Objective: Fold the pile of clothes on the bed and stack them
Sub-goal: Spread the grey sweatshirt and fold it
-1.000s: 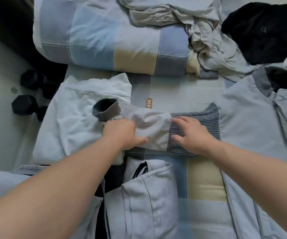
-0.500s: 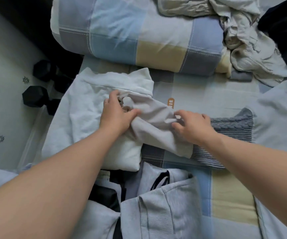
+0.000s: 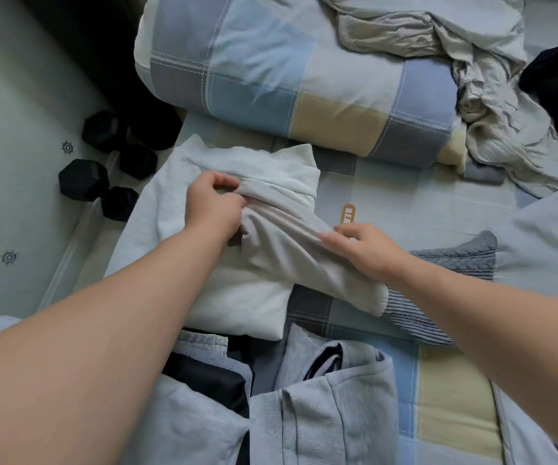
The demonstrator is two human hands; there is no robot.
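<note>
Bare bed [image 3: 405, 196] (its middle) lies open; rolled quilt [image 3: 287, 78] bounds it.

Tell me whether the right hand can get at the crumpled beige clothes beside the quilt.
Probably yes, once it lets go: the right hand holds the sleeve, and only open bedsheet lies between it and the crumpled beige clothes.

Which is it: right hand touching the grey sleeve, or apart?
Touching. Head view: fingertips of the right hand pinch the grey sleeve at its upper edge.
</note>
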